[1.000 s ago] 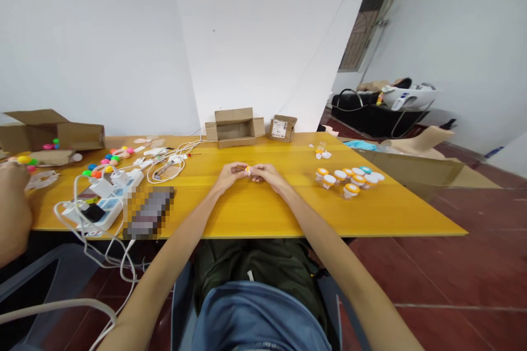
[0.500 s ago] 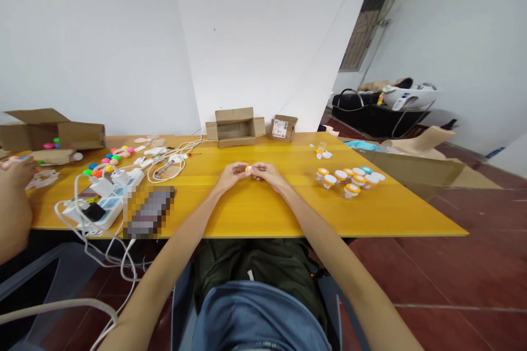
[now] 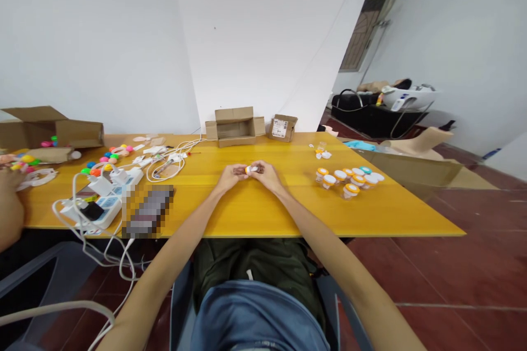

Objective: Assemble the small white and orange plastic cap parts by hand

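Over the middle of the wooden table, a small clear jar with an orange-and-white lid (image 3: 250,169) sits between my hands. My left hand (image 3: 231,176) has its fingers closed about the left side of the jar. From the right, my right hand (image 3: 267,174) grips it near the lid. Fingers cover most of the jar's body. To the right stands a cluster of similar clear jars (image 3: 351,191), most with orange or white lids and one with a teal lid. Behind them lie a few small loose parts, among them a white lid (image 3: 326,154).
An open cardboard box (image 3: 235,141) and a smaller box (image 3: 283,127) stand against the wall. On the left are a power strip (image 3: 109,210), a phone (image 3: 150,211), tangled cables (image 3: 167,167) and colourful balls. A co-worker's arm (image 3: 10,208) reaches in at far left.
The jar in my hands is turned, so its white lid top shows more. My fingers have shifted around it. The co-worker's hand at far left has moved lower and farther left.
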A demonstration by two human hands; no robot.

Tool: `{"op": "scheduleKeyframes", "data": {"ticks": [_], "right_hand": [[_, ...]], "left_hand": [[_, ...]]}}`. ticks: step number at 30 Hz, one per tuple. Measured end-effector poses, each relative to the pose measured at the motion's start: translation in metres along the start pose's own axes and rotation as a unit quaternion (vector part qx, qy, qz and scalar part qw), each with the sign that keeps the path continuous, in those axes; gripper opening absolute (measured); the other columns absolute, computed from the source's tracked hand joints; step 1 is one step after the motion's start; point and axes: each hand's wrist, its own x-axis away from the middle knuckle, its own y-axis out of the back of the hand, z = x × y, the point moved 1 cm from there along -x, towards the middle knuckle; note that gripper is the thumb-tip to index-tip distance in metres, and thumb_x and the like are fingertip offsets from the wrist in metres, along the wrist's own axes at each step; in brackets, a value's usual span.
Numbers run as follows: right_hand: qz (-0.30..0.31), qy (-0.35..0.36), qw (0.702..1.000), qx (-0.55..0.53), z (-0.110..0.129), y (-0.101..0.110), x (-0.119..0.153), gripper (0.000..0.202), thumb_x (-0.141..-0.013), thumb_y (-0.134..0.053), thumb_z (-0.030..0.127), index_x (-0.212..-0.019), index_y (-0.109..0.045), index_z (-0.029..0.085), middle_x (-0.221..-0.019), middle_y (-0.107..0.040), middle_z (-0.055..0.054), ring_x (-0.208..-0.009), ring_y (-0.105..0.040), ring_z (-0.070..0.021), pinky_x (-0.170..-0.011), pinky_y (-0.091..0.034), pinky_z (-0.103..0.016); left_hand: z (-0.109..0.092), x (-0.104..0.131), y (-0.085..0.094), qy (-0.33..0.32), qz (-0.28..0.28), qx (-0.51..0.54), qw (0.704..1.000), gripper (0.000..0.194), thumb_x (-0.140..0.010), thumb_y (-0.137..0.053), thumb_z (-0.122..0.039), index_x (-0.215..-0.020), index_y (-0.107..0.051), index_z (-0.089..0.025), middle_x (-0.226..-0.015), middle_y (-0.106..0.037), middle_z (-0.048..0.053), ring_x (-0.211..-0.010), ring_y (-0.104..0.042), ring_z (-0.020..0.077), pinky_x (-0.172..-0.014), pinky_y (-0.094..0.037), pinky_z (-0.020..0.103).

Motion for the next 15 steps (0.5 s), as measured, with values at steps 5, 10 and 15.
{"op": "scheduleKeyframes", "data": {"ticks": [5,10,15], "right_hand": [[-0.023,0.057,0.998,0.029,-0.0003,-0.0009,0.0016,0.025,-0.061,-0.077,0.025,-0.084,-0.068,0.022,-0.084,-0.073,0.0,-0.078,-0.068,-0.0193,-0.074,-0.056,-0.032],[-0.02,0.095,0.994,0.055,0.0013,-0.0023,0.0031,0.018,-0.065,-0.074,0.022,-0.083,-0.07,0.022,-0.083,-0.074,0.0,-0.077,-0.068,-0.0192,-0.073,-0.056,-0.032],[0.0,0.117,0.991,0.071,0.0036,-0.0023,0.0046,0.019,-0.066,-0.073,0.02,-0.085,-0.073,0.022,-0.089,-0.075,-0.002,-0.084,-0.069,-0.0208,-0.077,-0.056,-0.032]], "left_hand": [[0.0024,-0.0003,0.0013,0.003,-0.001,-0.023,1.0,0.037,-0.061,-0.083,-0.015,-0.097,-0.075,-0.016,-0.088,-0.078,0.005,-0.089,-0.073,0.0213,-0.093,-0.056,0.04],[0.0013,-0.0022,-0.0027,-0.025,0.035,-0.067,0.997,0.035,-0.065,-0.078,-0.013,-0.1,-0.075,-0.017,-0.087,-0.078,0.003,-0.088,-0.073,0.0212,-0.089,-0.058,0.037],[-0.0016,-0.0004,-0.0071,-0.053,0.032,-0.104,0.993,0.026,-0.069,-0.076,-0.017,-0.095,-0.075,-0.017,-0.09,-0.079,0.003,-0.088,-0.073,0.0216,-0.085,-0.058,0.035]]}}
